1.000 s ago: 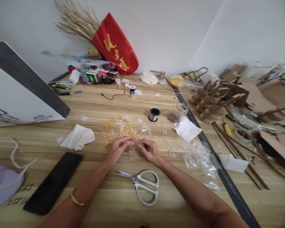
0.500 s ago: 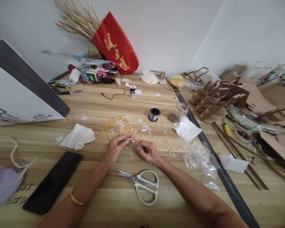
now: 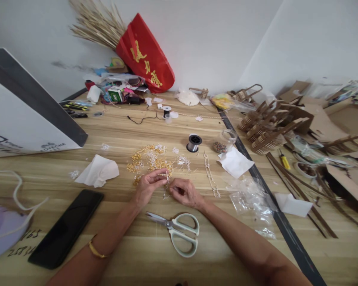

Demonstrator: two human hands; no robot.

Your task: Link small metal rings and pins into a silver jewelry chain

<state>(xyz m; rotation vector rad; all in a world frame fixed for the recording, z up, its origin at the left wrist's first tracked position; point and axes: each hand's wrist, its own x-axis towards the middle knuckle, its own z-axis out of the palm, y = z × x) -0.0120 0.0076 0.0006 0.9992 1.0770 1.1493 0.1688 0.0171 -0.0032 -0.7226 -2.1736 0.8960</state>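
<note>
Pinched between the thumb and fingers of my left hand [image 3: 150, 186] is a thin silvery chain [image 3: 167, 178], part of which hangs down toward the table. My right hand [image 3: 186, 192] is curled close beside it, fingers pressed together near the chain; anything in that grip is too small to make out. Just beyond my hands lies a scatter of gold and silver jewelry findings [image 3: 152, 157]. White-handled scissors [image 3: 179, 232] lie slightly open in front of my wrists. A second chain [image 3: 209, 172] is stretched on the table to the right.
A spool of wire [image 3: 193, 142], a glass jar of beads [image 3: 225, 141] and plastic bags [image 3: 252, 198] are right of my hands. On the left are a phone [image 3: 66, 228], a paper napkin [image 3: 98, 171] and a large box [image 3: 26, 115]. Small woven baskets [image 3: 265, 127] stand far right.
My right hand has moved slightly left, closer to my left hand. The chain in my left fingers now stands more upright at the fingertips. Everything else stays put.
</note>
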